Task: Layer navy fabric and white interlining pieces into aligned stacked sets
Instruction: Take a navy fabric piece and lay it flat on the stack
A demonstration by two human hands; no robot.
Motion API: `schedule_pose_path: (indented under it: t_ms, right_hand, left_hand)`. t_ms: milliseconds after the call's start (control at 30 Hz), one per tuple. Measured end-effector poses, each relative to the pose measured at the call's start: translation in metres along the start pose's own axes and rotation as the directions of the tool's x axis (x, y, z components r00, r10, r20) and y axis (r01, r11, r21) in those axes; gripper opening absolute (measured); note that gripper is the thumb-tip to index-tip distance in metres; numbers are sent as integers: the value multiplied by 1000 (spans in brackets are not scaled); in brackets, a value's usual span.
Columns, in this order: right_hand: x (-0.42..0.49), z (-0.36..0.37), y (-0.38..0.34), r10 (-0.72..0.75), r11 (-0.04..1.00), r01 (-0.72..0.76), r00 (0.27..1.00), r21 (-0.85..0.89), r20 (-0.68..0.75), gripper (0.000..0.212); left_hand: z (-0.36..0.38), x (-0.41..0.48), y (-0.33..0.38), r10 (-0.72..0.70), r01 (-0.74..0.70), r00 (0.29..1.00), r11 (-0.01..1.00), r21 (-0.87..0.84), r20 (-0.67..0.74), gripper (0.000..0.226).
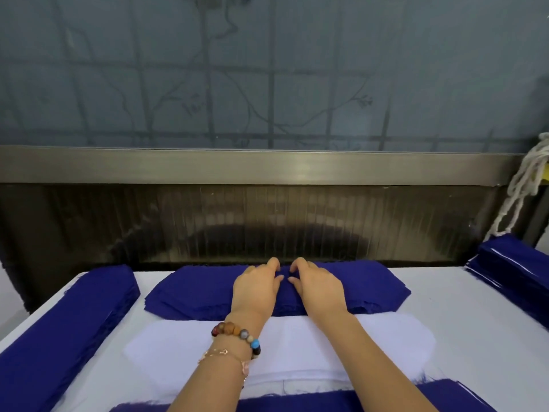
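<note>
Where the white counter (pixel 445 295) fills the lower frame, navy fabric stack (pixel 193 289) at centre, white interlining stack (pixel 178 346) just below it, left hand (pixel 257 288) and right hand (pixel 319 288) resting side by side on the navy, fingers (pixel 273 263) loosely bent, gripping nothing.

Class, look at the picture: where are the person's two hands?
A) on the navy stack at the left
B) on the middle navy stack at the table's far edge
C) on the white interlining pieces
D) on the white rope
B: the left hand and the right hand both rest side by side on the middle navy stack, beyond the white interlining.
</note>
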State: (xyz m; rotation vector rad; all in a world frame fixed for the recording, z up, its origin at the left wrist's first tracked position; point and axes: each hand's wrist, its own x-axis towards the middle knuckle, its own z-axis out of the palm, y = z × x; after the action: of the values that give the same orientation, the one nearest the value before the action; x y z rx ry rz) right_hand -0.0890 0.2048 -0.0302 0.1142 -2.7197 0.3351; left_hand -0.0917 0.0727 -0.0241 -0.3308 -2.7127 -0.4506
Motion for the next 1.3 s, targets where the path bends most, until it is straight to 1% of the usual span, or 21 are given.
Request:
schedule_pose_path:
  t_ms: [167,300,367,433,533,633,733,800,867,900,967,1000,1067,1167,1233,1300]
  right_hand:
    - [-2,-1,-1,0,1000,0,1000,-6,-13,20]
    - [-5,-1,-3,14,1000,-14,999,-3,-35,17]
    - [-6,-1,-4,5,1000,-4,999,11,-38,16]
    - [-6,-2,-3,-6,1000,7,999,29,-36,16]
    - [-6,-1,-2,-10,999,11,1000,46,-25,16]
    - [-6,-1,-2,-8,999,9,1000,40,-28,15]
    - [-7,-1,-3,-31,999,32,998,15,-60,14]
    - [-7,0,-1,-61,998,59,993,-25,-100,15]
    - [-8,1,0,-74,997,74,989,-7,-132,19]
    - [-8,1,0,-78,997,81,988,18,-134,26]
    - [-9,1,0,-90,995,94,989,32,-113,40]
    - [-9,1,0,-89,995,92,991,23,-103,42]
    - [-8,1,0,-75,997,76,993,-2,-95,38]
    - [-8,0,1,-62,998,59,995,-39,-83,29]
    - [-9,-2,2,-53,996,47,995,-72,-85,28]
    - [-10,-5,5,-8,996,1,997,-90,-80,28]
  left_hand:
    - [3,-5,-3,35,-39,998,997,-67,-59,11]
    - [0,-7,-4,84,-85,992,996,-11,-92,13]
    - [0,-8,-5,93,-93,992,996,3,-89,13]
    - [-1,-8,-4,99,-101,993,995,-27,-70,10]
    - [-2,-9,-3,94,-97,994,994,-55,-48,12]
    - [-2,-8,-3,77,-82,996,992,-97,-53,4]
    - [0,-6,-4,46,-48,999,996,-69,-23,30]
    - [1,-5,-5,41,-42,999,999,-32,-16,35]
    - [-1,-6,-4,52,-52,998,999,0,-27,32]
    - [-2,-6,-3,67,-66,997,997,26,-40,30]
    - [-6,-7,-3,108,-103,991,992,71,-74,27]
    - [-8,-7,-3,131,-125,988,989,84,-82,25]
    - [-11,-8,-4,162,-157,984,985,68,-74,22]
    - [-15,-10,-4,174,-175,984,985,-6,-45,24]
    - [-16,-12,-5,161,-163,986,986,-36,-53,26]
    - [-16,-13,-8,110,-112,992,993,-37,-61,24]
